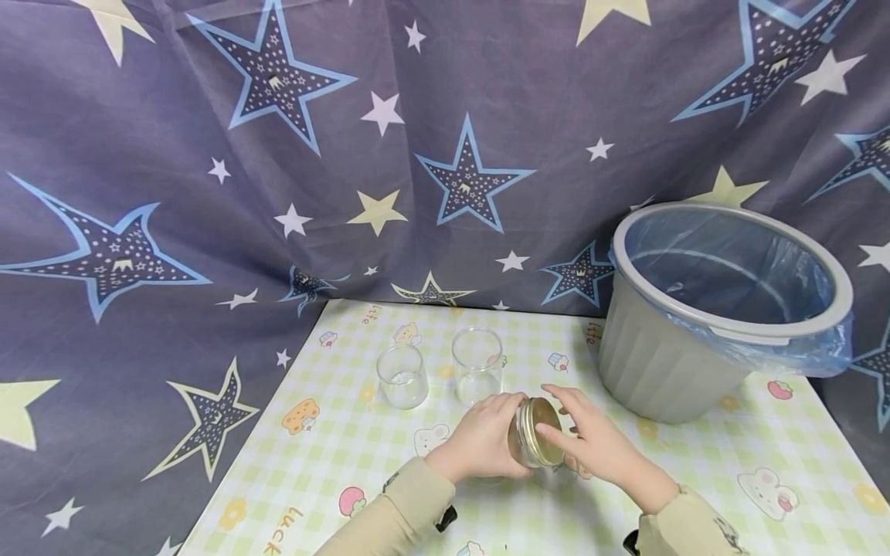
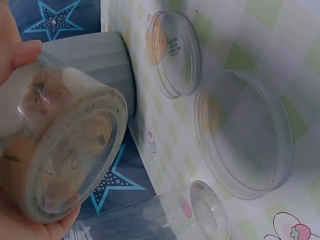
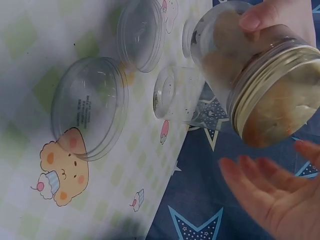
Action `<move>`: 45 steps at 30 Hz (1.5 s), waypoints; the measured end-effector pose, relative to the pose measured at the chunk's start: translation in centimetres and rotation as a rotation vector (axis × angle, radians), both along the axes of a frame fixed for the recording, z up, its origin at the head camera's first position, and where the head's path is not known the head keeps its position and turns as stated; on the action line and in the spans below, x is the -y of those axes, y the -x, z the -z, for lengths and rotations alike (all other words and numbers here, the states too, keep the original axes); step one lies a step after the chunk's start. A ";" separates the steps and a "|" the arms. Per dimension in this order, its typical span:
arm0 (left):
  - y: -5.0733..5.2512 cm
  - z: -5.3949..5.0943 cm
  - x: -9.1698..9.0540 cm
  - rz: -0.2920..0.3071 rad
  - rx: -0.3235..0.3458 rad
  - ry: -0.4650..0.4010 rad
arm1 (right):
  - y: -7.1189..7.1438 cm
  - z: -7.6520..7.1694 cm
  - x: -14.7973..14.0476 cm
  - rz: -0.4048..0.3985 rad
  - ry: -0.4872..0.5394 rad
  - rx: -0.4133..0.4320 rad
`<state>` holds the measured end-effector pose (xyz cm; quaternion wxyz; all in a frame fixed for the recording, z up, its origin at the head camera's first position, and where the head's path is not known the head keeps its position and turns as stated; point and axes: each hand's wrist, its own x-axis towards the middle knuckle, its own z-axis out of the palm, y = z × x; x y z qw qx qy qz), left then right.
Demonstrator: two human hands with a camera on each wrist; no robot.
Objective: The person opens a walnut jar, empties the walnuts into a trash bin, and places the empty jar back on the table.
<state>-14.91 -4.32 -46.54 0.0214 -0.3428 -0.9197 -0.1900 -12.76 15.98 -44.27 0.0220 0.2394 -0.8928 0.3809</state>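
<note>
A clear jar (image 2: 47, 107) with a gold lid (image 1: 548, 432) holds brown rounded pieces whose kind I cannot tell. My left hand (image 1: 487, 440) grips the jar's side, tilting it so the lid faces right. My right hand (image 1: 598, 440) is beside the lid, fingers extended; in the right wrist view those fingers (image 3: 260, 182) stand apart from it. Two shallow clear round dishes lie on the table under the hands, a larger dish (image 2: 245, 135) and a smaller dish (image 2: 177, 55). In the head view the hands partly hide them.
Behind the hands stand two clear open containers, a shorter one (image 1: 403, 378) and a taller one (image 1: 477, 363). To the right is a grey bin (image 1: 667, 363) with a blue liner (image 1: 723, 262). A star-patterned curtain (image 1: 334, 177) hangs behind the checked tablecloth (image 1: 313, 471).
</note>
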 end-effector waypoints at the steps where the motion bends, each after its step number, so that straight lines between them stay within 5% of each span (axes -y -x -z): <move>1: 0.0 0.0 0.0 -0.007 -0.008 0.006 | 0.0 -0.1 0.1 0.034 -0.016 0.039; 4: -0.1 0.0 -0.2 -0.019 -0.030 0.018 | 0.0 -0.5 0.3 0.098 -0.056 0.127; 14: -0.4 0.0 -0.4 -0.006 -0.113 0.053 | -0.1 -0.4 1.0 0.126 -0.101 0.163; 23: -0.3 0.4 -0.5 0.000 -0.060 0.029 | -0.1 0.4 0.1 -0.006 0.009 0.114; 33: 0.0 0.2 -0.3 0.054 -0.005 -0.020 | 0.4 1.2 -0.8 -0.155 0.072 -0.108; 40: 0.2 0.2 -0.2 0.081 0.009 -0.010 | 0.4 1.5 -1.0 -0.202 0.027 -0.324; 45: 0.3 0.2 -0.1 0.106 0.047 -0.020 | 0.3 1.4 -0.9 -0.249 0.018 -0.391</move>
